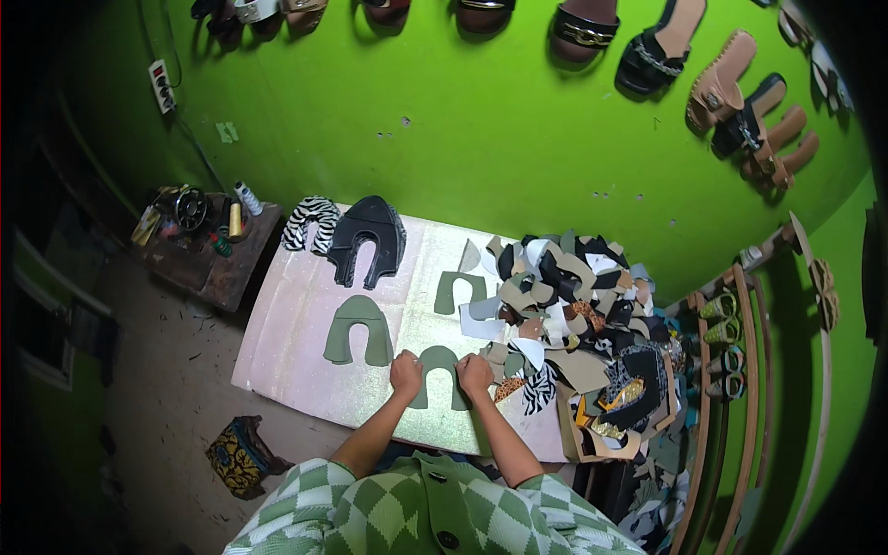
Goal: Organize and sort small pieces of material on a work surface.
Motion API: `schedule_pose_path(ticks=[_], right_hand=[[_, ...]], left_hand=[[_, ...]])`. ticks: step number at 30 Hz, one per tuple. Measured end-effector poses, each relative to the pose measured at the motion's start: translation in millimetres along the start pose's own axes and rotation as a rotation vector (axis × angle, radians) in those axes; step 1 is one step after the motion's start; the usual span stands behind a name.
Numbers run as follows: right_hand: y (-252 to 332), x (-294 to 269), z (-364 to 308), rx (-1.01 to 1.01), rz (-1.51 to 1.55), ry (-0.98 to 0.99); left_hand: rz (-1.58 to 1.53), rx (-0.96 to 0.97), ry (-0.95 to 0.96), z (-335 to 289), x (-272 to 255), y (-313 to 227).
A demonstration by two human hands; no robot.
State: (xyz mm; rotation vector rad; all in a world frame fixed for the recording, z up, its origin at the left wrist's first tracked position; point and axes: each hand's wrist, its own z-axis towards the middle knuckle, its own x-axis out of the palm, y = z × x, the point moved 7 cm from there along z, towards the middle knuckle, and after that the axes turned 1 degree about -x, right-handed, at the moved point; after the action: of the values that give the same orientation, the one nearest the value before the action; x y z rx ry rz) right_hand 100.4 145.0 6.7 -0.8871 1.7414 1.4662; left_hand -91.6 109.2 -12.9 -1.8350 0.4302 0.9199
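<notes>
A sage-green U-shaped shoe-upper piece (pixel 438 357) lies at the near edge of the pale worktable, its two legs toward me. My left hand (pixel 405 374) is closed at its left side, and my right hand (pixel 475 372) is closed at its right side; the fingertips are too small to make out. A stack of like green pieces (pixel 358 319) rests to the left of my left hand. Beyond it sit a black stack of U-shaped pieces (pixel 380 222) and zebra-striped ones (pixel 310 220). Another green piece (pixel 448 289) lies farther off, beside the scraps.
A heap of mixed offcuts (pixel 555 287) covers the table's right side, with a box of scraps (pixel 601 447) at the near right. Sandals (pixel 585 35) hang on the green wall. A wooden rack (pixel 740 370) stands right; a sewing machine (pixel 190 208) with thread cones stands left.
</notes>
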Motion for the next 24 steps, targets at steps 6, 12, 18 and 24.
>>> schedule_pose_path(ticks=[6, 12, 18, 24], right_hand=[[-15, 13, 3, 0.013, 0.32, 0.026], [21, 10, -1, -0.08, 0.629, 0.106], [92, 23, -2, -0.118, 0.782, 0.177], [157, 65, 16, -0.155, 0.677, 0.086]], left_hand=[[-0.193, 0.078, -0.022, 1, -13, 4], [-0.504, 0.054, 0.072, 12, -26, 30], [-0.711, 0.139, 0.078, 45, -88, 57], [-0.562, 0.088, -0.033, 97, -136, 103]])
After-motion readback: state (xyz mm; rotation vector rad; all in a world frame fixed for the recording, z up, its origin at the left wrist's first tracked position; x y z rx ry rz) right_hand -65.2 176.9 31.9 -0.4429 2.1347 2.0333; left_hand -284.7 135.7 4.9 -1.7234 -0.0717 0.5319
